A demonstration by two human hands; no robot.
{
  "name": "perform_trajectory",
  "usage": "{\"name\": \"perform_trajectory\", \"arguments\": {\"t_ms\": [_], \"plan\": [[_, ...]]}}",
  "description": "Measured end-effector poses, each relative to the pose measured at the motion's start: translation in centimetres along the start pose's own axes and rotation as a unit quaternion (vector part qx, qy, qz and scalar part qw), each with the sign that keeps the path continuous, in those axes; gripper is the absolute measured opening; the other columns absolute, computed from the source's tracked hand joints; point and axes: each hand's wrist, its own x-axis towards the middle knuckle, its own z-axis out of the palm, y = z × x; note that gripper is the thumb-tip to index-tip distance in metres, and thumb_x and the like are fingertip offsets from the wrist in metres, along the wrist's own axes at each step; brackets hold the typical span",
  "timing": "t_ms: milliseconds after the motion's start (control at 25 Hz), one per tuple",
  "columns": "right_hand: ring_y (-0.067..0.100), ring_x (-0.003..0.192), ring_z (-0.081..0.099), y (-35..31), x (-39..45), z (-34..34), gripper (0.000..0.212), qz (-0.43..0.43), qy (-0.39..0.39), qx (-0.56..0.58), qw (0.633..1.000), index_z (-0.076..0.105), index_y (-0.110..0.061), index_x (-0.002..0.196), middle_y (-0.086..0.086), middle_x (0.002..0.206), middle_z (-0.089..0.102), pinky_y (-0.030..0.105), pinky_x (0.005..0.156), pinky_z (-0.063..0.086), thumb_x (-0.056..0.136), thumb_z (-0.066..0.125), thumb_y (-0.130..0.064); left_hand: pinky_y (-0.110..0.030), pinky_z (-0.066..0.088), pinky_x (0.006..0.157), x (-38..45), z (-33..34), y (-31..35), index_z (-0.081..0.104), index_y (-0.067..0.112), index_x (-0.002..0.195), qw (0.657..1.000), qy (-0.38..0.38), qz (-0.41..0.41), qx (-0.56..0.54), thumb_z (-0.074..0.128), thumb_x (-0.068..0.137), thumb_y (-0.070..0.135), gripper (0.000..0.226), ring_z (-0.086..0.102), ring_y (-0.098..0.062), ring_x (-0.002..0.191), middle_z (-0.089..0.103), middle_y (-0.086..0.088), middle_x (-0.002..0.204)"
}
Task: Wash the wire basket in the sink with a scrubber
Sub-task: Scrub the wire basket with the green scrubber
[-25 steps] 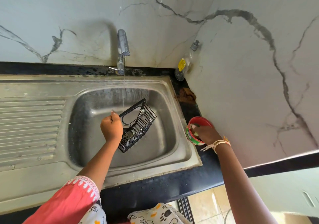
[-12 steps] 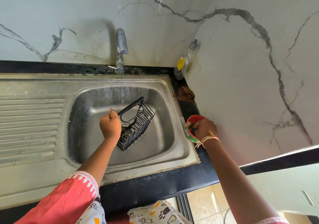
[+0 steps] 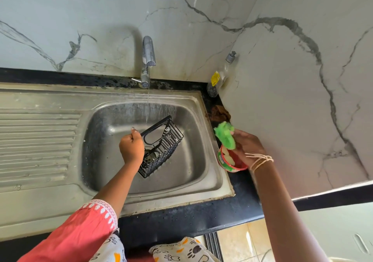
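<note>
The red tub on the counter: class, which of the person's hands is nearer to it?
Right. The right hand holds the green scrubber directly above the red tub, overlapping it. The left hand is away over the sink, gripping the wire basket.

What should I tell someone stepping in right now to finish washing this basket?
Left hand: gripping the black wire basket, tilted in the sink bowl just right of the running tap stream.
Right hand: holding the green scrubber above the red soap tub on the counter, right of the sink.
Done: scrubber in hand, water on.
Left: bring the scrubber to the basket, scrub, rinse.
</note>
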Motion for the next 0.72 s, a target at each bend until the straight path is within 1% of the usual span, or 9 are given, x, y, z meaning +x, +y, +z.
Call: {"name": "perform_trajectory", "arguments": {"t_ms": [40,120,280,360,400,440,520,600,720], "plan": [[0.026,0.095,0.069,0.3,-0.3,1.9,0.026,0.030,-0.076,0.078,0.994,0.073,-0.001,0.100,0.017,0.106,0.070,0.033,0.087,0.055,0.078,0.061,-0.006,-0.026,0.020,0.047,0.1,0.0,0.0,0.030,0.013,0.046,1.000,-0.003,-0.001,-0.004,0.039,0.103,0.020,0.058,0.026,-0.020,0.041,0.029,-0.004,0.043],[0.026,0.097,0.068,1.6,-0.5,5.6,0.029,0.083,-0.140,0.151,0.975,0.071,0.000,0.102,0.019,0.112,0.067,0.036,0.088,0.054,0.080,0.053,-0.005,-0.026,0.020,0.047,0.2,0.0,-0.2,0.031,0.013,0.046,1.000,-0.012,-0.003,-0.008,0.040,0.103,0.020,0.058,0.027,-0.019,0.041,0.029,-0.004,0.042],[0.029,0.080,0.070,3.7,0.8,10.3,0.015,0.135,-0.108,0.181,0.968,0.063,-0.003,0.093,0.018,0.091,0.070,0.040,0.070,0.059,0.086,0.050,0.000,-0.026,0.021,0.046,0.6,-0.3,-0.7,0.032,0.013,0.044,1.000,-0.009,0.013,-0.020,0.043,0.102,0.017,0.059,0.027,-0.017,0.040,0.028,-0.003,0.041],[0.024,0.075,0.069,4.2,2.1,12.2,0.016,0.067,-0.078,0.095,0.990,0.066,-0.006,0.089,0.011,0.080,0.072,0.037,0.069,0.058,0.089,0.051,0.001,-0.026,0.018,0.046,1.2,-0.5,-0.5,0.030,0.015,0.043,1.000,-0.003,0.018,-0.022,0.046,0.101,0.015,0.060,0.023,-0.017,0.039,0.025,-0.001,0.041],[0.022,0.076,0.068,4.7,2.7,13.3,0.015,-0.012,-0.058,0.006,0.998,0.069,-0.009,0.089,0.005,0.078,0.073,0.036,0.073,0.057,0.089,0.056,-0.001,-0.027,0.016,0.046,1.6,-0.6,-0.5,0.028,0.015,0.043,1.000,-0.002,0.018,-0.015,0.047,0.100,0.015,0.060,0.021,-0.017,0.039,0.024,0.000,0.041],[0.019,0.080,0.068,5.1,3.2,14.3,0.014,-0.111,-0.029,-0.127,0.985,0.072,-0.014,0.091,0.000,0.081,0.074,0.035,0.079,0.056,0.088,0.061,-0.006,-0.028,0.015,0.047,1.9,-0.6,-0.5,0.027,0.015,0.044,1.000,-0.006,0.020,-0.010,0.048,0.100,0.015,0.060,0.021,-0.015,0.038,0.023,0.000,0.041],[0.017,0.094,0.068,6.5,3.9,15.8,0.017,-0.262,-0.013,-0.352,0.898,0.073,-0.016,0.100,0.000,0.099,0.074,0.026,0.090,0.050,0.086,0.066,-0.013,-0.028,0.015,0.046,2.4,-0.8,-0.6,0.026,0.016,0.043,0.999,-0.013,0.029,-0.003,0.048,0.101,0.016,0.061,0.019,-0.010,0.036,0.022,0.001,0.040],[0.023,0.107,0.065,8.2,4.5,16.7,0.024,-0.323,-0.028,-0.441,0.837,0.068,-0.009,0.111,0.009,0.116,0.068,0.021,0.092,0.045,0.089,0.061,-0.007,-0.029,0.015,0.047,2.8,-0.7,-0.7,0.025,0.017,0.043,0.999,-0.011,0.036,0.009,0.046,0.102,0.016,0.062,0.020,-0.008,0.036,0.022,0.003,0.040],[0.033,0.109,0.063,11.8,3.4,18.7,0.038,-0.410,-0.045,-0.513,0.752,0.059,-0.005,0.122,0.020,0.124,0.062,0.039,0.081,0.057,0.086,0.049,0.002,-0.031,0.017,0.045,2.8,-0.4,-1.2,0.029,0.018,0.043,0.999,0.008,0.048,0.022,0.043,0.104,0.018,0.062,0.025,-0.013,0.039,0.027,0.003,0.040]]}}
